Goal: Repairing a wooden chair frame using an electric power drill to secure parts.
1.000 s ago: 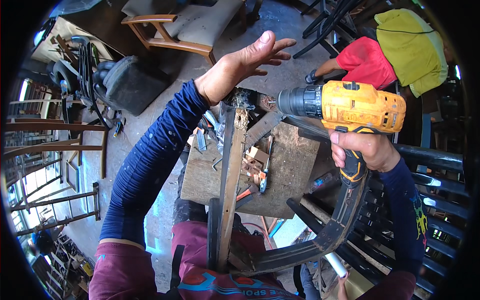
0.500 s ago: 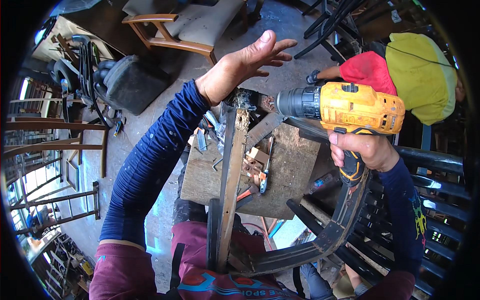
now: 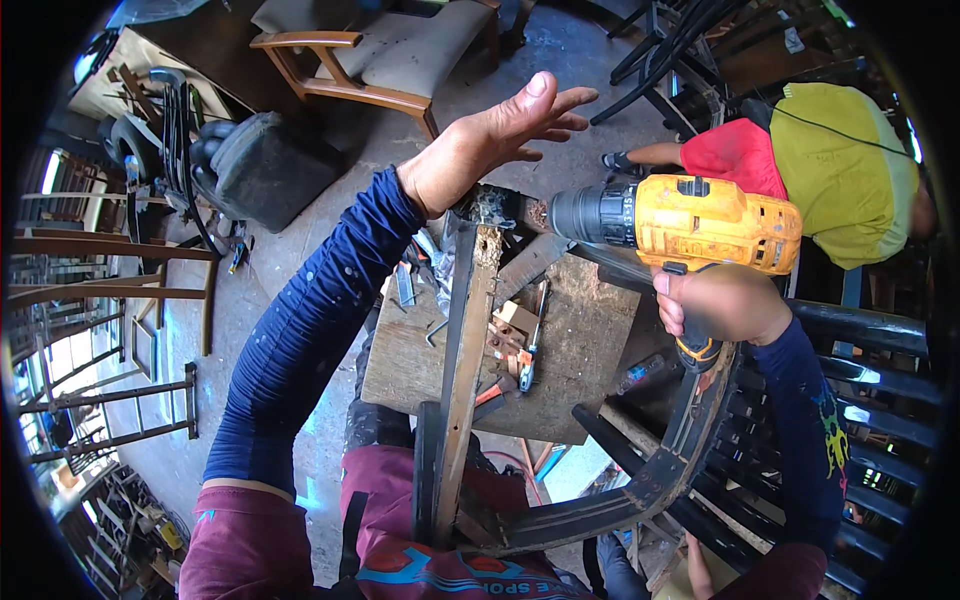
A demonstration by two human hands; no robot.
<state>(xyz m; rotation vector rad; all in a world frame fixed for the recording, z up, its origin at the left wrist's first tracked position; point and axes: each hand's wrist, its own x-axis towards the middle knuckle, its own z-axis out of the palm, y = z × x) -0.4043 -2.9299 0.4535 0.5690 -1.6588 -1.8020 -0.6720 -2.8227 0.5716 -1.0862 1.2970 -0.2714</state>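
Observation:
A scuffed yellow and black cordless drill lies level in the grip of my right hand, whose fingers wrap its handle. Its black chuck points left at the end of a dark wooden chair frame; whether a bit touches the wood cannot be made out. My left hand is stretched out just above the frame's dark corner joint, fingers extended and thumb up, holding nothing visible. The frame's pale, worn rail runs down toward my body, and a curved dark piece bends round to the right.
Below the frame, a wooden board bears a screwdriver, wood blocks and a hex key. A cushioned chair stands beyond. At right are black slats and a bent-over person in a yellow top.
The drill and my right hand have shifted slightly left and down. My left hand has edged a little right and down, still outstretched. The person at the right has moved a little.

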